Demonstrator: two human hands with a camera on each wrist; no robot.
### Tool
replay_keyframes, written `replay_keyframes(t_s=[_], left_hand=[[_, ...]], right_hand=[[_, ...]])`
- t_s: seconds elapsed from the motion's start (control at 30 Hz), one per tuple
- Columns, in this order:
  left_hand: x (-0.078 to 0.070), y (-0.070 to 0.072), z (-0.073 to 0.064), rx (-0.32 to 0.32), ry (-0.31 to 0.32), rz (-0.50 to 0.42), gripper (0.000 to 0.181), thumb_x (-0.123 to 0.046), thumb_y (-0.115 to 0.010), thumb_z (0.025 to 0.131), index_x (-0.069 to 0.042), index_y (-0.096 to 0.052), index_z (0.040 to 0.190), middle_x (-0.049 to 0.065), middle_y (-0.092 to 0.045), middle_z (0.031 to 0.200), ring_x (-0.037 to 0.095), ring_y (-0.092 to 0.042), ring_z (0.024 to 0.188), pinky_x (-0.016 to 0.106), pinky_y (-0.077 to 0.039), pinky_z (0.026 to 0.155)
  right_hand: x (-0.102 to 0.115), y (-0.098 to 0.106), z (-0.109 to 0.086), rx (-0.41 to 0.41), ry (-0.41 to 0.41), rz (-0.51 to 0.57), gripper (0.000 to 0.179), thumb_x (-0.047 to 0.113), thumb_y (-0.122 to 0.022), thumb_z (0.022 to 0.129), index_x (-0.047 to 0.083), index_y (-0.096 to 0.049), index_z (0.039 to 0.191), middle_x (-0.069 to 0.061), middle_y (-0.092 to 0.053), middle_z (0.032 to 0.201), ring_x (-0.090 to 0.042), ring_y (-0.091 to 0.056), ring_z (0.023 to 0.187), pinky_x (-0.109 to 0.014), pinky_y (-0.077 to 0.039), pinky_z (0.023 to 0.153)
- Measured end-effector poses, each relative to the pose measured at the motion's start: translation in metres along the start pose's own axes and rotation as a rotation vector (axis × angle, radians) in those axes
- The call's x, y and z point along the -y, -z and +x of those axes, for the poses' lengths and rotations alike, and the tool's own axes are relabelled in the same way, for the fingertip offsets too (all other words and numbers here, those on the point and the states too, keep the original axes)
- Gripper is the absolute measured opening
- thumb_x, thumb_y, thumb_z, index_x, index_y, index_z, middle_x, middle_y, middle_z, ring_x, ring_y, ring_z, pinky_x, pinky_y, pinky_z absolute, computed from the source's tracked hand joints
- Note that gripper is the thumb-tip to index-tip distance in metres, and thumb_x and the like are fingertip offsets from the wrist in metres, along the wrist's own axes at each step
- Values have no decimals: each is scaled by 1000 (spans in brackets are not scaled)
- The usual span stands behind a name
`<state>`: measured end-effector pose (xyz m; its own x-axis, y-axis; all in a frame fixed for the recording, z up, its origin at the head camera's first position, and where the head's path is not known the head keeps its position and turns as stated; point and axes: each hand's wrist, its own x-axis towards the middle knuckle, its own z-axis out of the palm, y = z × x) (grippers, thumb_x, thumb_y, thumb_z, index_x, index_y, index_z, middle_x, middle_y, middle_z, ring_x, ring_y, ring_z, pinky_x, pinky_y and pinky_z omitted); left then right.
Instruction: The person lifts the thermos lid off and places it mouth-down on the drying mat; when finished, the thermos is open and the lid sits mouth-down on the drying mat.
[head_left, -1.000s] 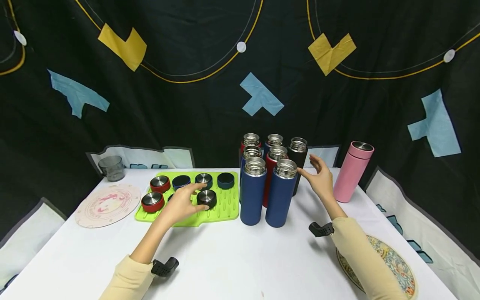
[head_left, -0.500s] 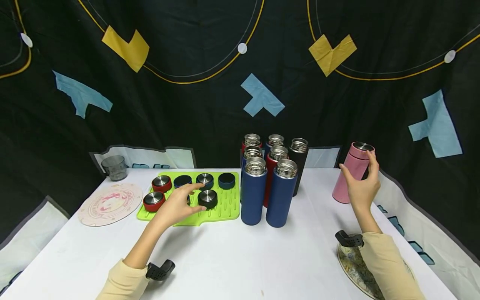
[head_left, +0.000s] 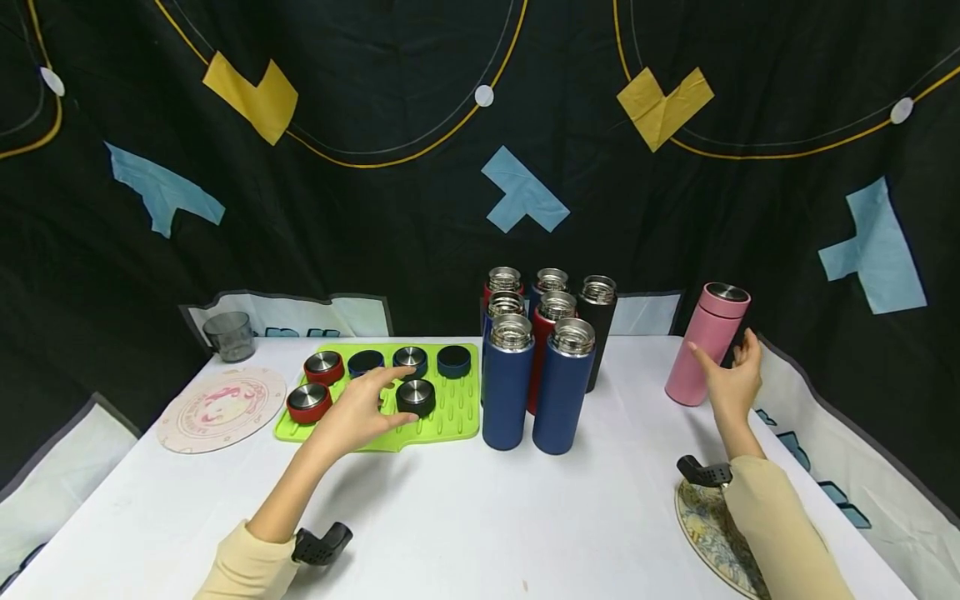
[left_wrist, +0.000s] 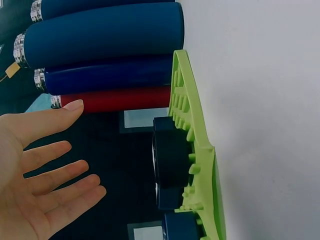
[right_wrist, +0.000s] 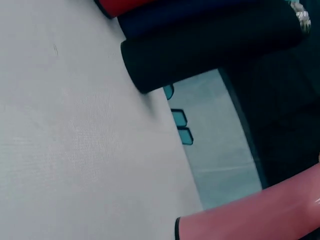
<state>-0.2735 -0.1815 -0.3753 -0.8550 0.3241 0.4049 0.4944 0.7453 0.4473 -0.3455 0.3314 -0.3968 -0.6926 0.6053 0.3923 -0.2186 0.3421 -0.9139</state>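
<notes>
My left hand (head_left: 363,412) hovers over the green mat (head_left: 457,425), its thumb and fingers spread near a black lid (head_left: 416,398) with a steel top. In the left wrist view the left hand (left_wrist: 55,170) is apart from the lids and holds nothing. A pink thermos bottle (head_left: 707,346) with its lid on stands upright at the right. My right hand (head_left: 731,387) is beside it, thumb in front of the bottle's lower body and fingers off its right side. The right wrist view shows the pink bottle (right_wrist: 260,215), but hardly any of the hand.
Several lidless bottles, including a blue one (head_left: 507,387) and a black one (head_left: 597,321), stand mid-table. Red lids (head_left: 308,402) and dark lids (head_left: 453,361) sit on the mat. A grey cup (head_left: 230,337), a round pink-printed mat (head_left: 221,410) and a patterned round mat (head_left: 708,533) lie around.
My right hand has moved right from beside the open bottles to the pink bottle, then lowered from its upper part to its lower body. The left hand stays almost still.
</notes>
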Motion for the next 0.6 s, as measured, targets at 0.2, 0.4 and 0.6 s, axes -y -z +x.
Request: replay_keyframes(t_s=[0.2,0.4,0.6], left_hand=[[-7,1,-1,2,-4,-11,66,-20,-85,73,-8,-57,132,17,-58,130,38,-60,106,45,-56,78],[-12,2,-2,-12,-28,0,66,-20,-85,73,-7,-57,131,17,-58,130,37,-59,110,46,-55,81],[-17,4,-3,-29,-44,17,66,-23,-85,74,-9,-57,132,15,-58,131,35,-57,116,48,-53,85]], right_hand=[[-15,-7,10,63,12,-119,83,25,-76,83,10,-28,149,-14,-41,147,-29,-41,133,-44,-33,110],[-20,-12,14,35,71,-171,75,26,-74,85,7,-32,145,-21,-48,137,-36,-48,124,-51,-39,104],[-16,-12,10,33,63,-162,73,26,-73,87,6,-32,145,-21,-48,138,-36,-48,124,-50,-39,105]])
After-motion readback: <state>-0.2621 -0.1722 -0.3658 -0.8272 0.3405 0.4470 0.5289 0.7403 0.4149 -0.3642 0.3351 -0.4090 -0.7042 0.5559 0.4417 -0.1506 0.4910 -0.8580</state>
